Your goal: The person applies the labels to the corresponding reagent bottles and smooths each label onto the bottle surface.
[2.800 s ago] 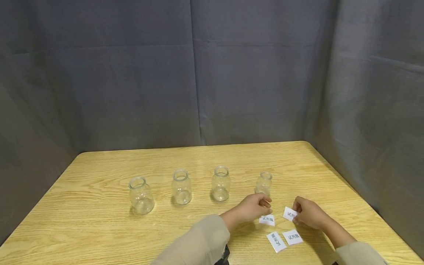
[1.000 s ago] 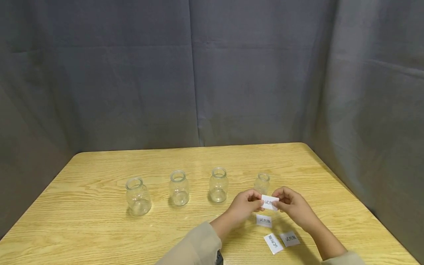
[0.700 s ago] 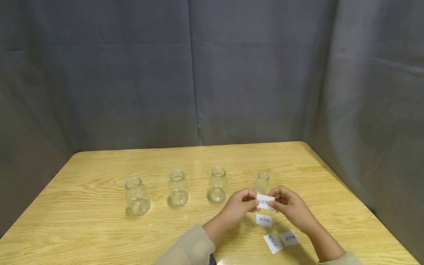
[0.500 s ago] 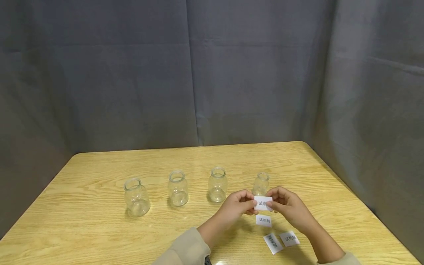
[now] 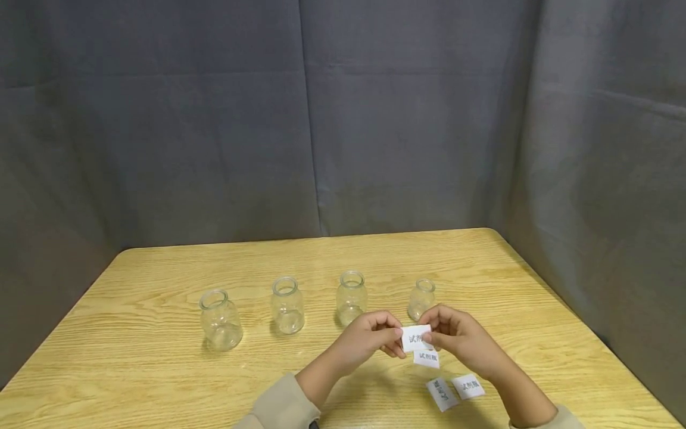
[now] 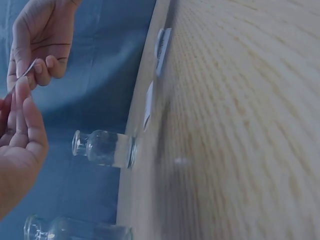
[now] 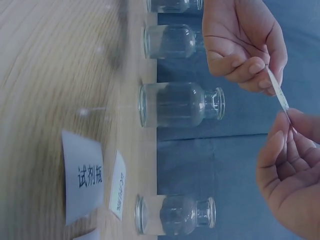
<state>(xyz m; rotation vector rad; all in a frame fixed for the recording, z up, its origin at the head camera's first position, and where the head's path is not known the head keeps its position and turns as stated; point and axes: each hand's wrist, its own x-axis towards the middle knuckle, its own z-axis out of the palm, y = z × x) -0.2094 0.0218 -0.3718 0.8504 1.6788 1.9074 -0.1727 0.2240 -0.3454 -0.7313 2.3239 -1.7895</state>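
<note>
A small white paper label [image 5: 411, 339] with printed black characters is held above the table by both hands. My left hand [image 5: 364, 344] pinches its left edge between thumb and fingers, while my right hand [image 5: 463, 341] pinches the right edge, its thumb over part of the print. Seen edge-on in the right wrist view, the label [image 7: 278, 91] looks thin and slightly bent. Just below it in the head view lies a second label [image 5: 426, 358], partly overlapped. Two more labels, one slanted [image 5: 442, 394] and one flatter [image 5: 468, 386], lie nearer the front.
Clear glass jars stand in a row beyond the hands: one at far left [image 5: 222, 325], another [image 5: 287, 307], a third [image 5: 351, 298], and a smaller one [image 5: 421, 300] just behind the right hand. Grey cloth [image 5: 214, 131] encloses the wooden table [image 5: 134, 369].
The right hand brought the label in from the right, and the left hand left the label below to grip its other edge. Since then both hands have drifted left and slightly nearer.
</note>
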